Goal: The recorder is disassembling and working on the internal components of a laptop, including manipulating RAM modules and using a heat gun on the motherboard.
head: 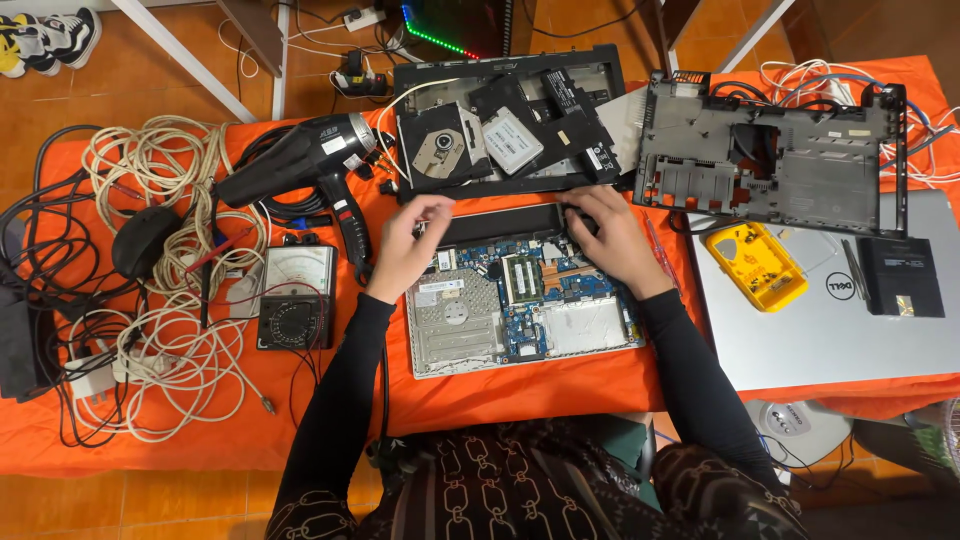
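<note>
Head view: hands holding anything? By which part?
Both hands, left hand and right hand, grip the long black battery bar, one at each end, on the opened laptop.

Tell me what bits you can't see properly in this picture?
Head view:
- Back edge of the opened white laptop base: covered by the left hand and right hand.
- Long black battery bar: its ends hidden under the fingers.
- Tiny circuit board parts: too small.
- Grey closed laptop: cut off at right edge.

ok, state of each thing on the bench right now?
Opened laptop: bottom cover off, board exposed.
Battery: at the laptop's rear edge, both hands on it.
Left hand: on its left end.
Right hand: on its right end.
Black chassis: stripped, drives exposed.
Silver laptop: lid closed.
Heat gun: lying down.
</note>
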